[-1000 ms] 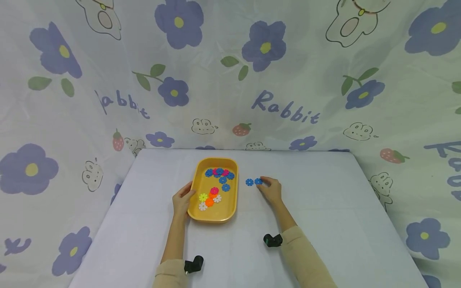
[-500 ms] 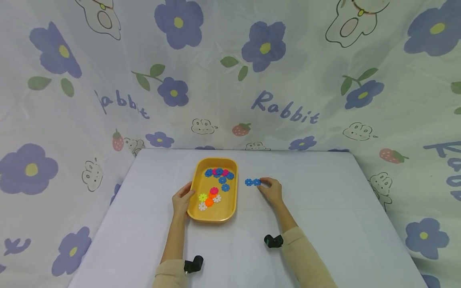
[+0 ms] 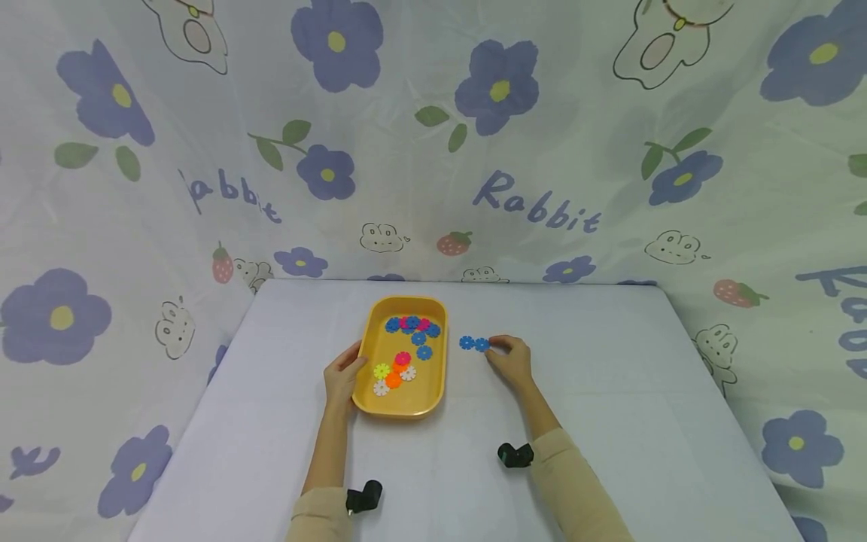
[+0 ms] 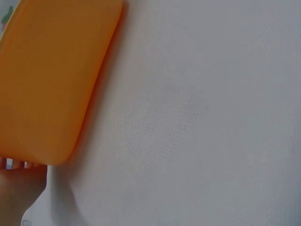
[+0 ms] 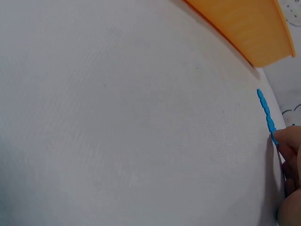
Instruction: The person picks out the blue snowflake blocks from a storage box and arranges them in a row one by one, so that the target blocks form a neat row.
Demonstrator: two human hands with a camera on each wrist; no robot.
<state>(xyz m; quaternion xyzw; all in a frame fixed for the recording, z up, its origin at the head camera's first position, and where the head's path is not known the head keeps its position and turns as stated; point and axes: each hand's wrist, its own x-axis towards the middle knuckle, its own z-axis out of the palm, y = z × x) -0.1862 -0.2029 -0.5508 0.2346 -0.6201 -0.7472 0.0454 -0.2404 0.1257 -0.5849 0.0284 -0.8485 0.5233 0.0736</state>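
Note:
Two blue notched discs (image 3: 466,342), side by side and seemingly joined, are pinched at their right end by my right hand (image 3: 512,361). In the right wrist view the blue discs (image 5: 266,111) look like a thin edge-on strip between the thumb and fingers of my right hand (image 5: 290,165). My left hand (image 3: 342,379) grips the left side of a yellow tray (image 3: 433,391). Seen in the left wrist view, that tray (image 4: 51,84) is tilted, its inside hidden, with my left hand (image 4: 21,188) at its lower edge.
Inside the tray lie several blue discs (image 3: 424,352) and pink ones, with orange, white and yellow-green discs (image 3: 382,371) nearer its front. A white table (image 3: 609,361) spreads around the tray. Behind it hangs a patterned cloth (image 3: 406,181) with flowers and rabbits.
The two blue discs and my right hand have shifted slightly; the discs are a little further left, with the right one closer to the left one. My left hand and the tray have stayed put.

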